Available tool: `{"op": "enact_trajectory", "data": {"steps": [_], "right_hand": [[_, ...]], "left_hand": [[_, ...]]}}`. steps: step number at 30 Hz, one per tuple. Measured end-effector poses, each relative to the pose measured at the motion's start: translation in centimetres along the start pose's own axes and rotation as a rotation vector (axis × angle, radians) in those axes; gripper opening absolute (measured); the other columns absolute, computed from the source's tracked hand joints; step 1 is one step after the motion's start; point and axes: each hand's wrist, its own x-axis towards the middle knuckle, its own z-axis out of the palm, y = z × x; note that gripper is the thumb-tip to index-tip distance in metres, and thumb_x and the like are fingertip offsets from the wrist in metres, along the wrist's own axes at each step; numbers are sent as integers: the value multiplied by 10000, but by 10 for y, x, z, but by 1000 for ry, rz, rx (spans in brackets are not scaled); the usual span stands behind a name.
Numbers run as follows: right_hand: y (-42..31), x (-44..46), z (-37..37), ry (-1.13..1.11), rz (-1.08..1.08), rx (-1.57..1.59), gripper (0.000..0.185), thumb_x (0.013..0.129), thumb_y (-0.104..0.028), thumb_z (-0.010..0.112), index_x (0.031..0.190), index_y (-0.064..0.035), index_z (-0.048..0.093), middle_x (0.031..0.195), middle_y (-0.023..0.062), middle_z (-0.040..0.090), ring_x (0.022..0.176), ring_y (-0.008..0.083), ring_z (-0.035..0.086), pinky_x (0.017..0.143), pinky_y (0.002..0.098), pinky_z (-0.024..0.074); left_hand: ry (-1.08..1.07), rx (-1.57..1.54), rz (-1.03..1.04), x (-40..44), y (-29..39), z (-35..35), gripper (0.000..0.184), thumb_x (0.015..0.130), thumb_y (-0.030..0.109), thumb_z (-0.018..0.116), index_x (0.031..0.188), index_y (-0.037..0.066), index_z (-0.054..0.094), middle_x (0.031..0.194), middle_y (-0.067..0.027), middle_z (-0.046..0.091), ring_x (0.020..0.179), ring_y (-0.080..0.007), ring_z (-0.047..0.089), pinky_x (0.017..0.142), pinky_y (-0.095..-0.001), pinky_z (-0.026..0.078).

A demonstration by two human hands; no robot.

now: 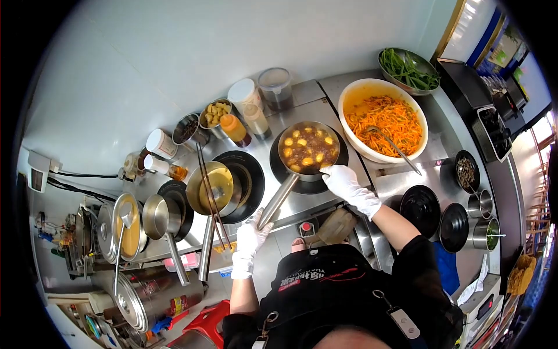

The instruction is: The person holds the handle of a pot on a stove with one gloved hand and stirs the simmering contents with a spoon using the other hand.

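A saucepan (308, 147) of dark broth with several yellow, egg-like pieces sits on a round black burner. My left hand (252, 237), in a white glove, is closed on the end of its long metal handle (279, 199). My right hand (347, 185), also gloved, is at the near right rim of this pan. Its fingers are bunched together over the edge, and what they hold, if anything, is hidden. Left of it, a second saucepan (212, 185) with a little yellowish liquid has long dark chopsticks (210, 195) leaning across it.
A white tub of shredded orange vegetables (422, 135) with a ladle stands at the right, a bowl of greens (410, 70) behind it. Bottles and jars (233, 127) line the wall. Black bowls (419, 209) sit at right; an empty saucepan (161, 215) at left.
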Motion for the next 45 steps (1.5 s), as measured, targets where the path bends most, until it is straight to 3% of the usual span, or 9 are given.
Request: {"op": "enact_trajectory", "data": {"steps": [11, 14, 15, 22, 28, 43, 45], "right_hand": [[-22, 0, 59, 194, 87, 125, 300, 872, -244, 571, 1112, -102, 685, 985, 145, 692, 898, 330, 662, 807, 421, 522], [-22, 1, 45, 142, 114, 98, 291, 871, -250, 576, 1106, -123, 692, 981, 142, 692, 892, 331, 661, 803, 419, 523], [-21, 1, 40, 210, 84, 117, 273, 864, -262, 588, 1079, -139, 703, 905, 133, 700, 851, 320, 669, 764, 431, 528], [6, -7, -28, 217, -21, 75, 259, 863, -246, 598, 1080, -158, 709, 934, 114, 701, 865, 314, 668, 770, 410, 533], [18, -20, -74, 110, -5, -220, 225, 827, -212, 643, 1027, -161, 732, 841, 128, 700, 805, 312, 676, 732, 426, 526], [24, 4, -56, -81, 57, -226, 206, 808, -199, 618, 950, -112, 739, 890, 162, 700, 879, 330, 675, 792, 426, 523], [27, 7, -49, -131, 59, -193, 232, 826, -225, 627, 1006, -118, 728, 921, 146, 702, 898, 324, 670, 809, 414, 520]], "left_hand": [[13, -58, -18, 0, 0, 2, 571, 782, 355, 737, 1285, 125, 592, 1005, -212, 677, 933, -364, 655, 825, -411, 522], [-14, -7, -34, -1, 6, -3, 571, 783, 354, 736, 1283, 116, 593, 1013, -212, 675, 937, -362, 655, 830, -408, 520], [-12, -7, -35, -1, 6, -4, 571, 783, 354, 736, 1283, 116, 593, 1013, -212, 675, 937, -362, 655, 830, -408, 520], [21, -39, -1, -2, 5, -3, 573, 788, 354, 736, 1282, 104, 590, 1013, -208, 677, 928, -361, 658, 820, -406, 524], [29, -10, 17, -2, 4, -3, 579, 786, 364, 738, 1281, 103, 590, 986, -209, 680, 909, -364, 660, 802, -406, 528], [19, -12, 2, -1, 2, -1, 589, 783, 361, 745, 1290, 108, 583, 1003, -203, 683, 921, -353, 663, 814, -397, 525], [32, -19, 7, -1, 1, 0, 576, 782, 363, 742, 1284, 124, 591, 1003, -200, 682, 926, -359, 657, 816, -405, 525]]}}
